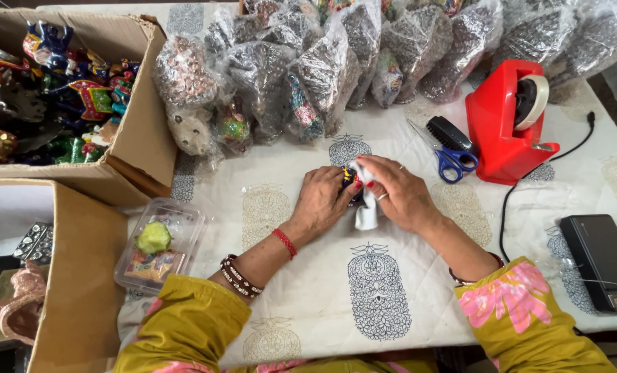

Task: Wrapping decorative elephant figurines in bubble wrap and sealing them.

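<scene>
Nearest us, both forearms in mustard sleeves reach over the block-printed tablecloth (384, 290). Our left hand (320, 200) is curled around a small painted figurine (350, 178), fingers closed on its left side. Our right hand (399, 192) meets it from the other side, fingertips pinched on a piece of white wrap (365, 207) that hangs down below the figurine. The figurine sits between the two hands at table centre, resting on or just above the cloth (we cannot tell which).

Judgement: the step in hand looks like wrapping the figurine, with the wrap only partly around it. The next move would call for holding the piece steady with the left hand while the right draws the loose wrap snug over it.

To the left, near the elbow, lies a clear plastic tray (162, 245) holding a green lump. Two cardboard boxes flank it; the upper box (139, 131) is full of bright painted figurines.

To the right lie blue-handled scissors (452, 160), a black brush (449, 132) and a red tape dispenser (505, 121), all near the right hand but apart from it. A black device (602, 261) sits at the right edge.

Farthest off, a row of bagged figurines (308, 76) lines the table's back.
</scene>
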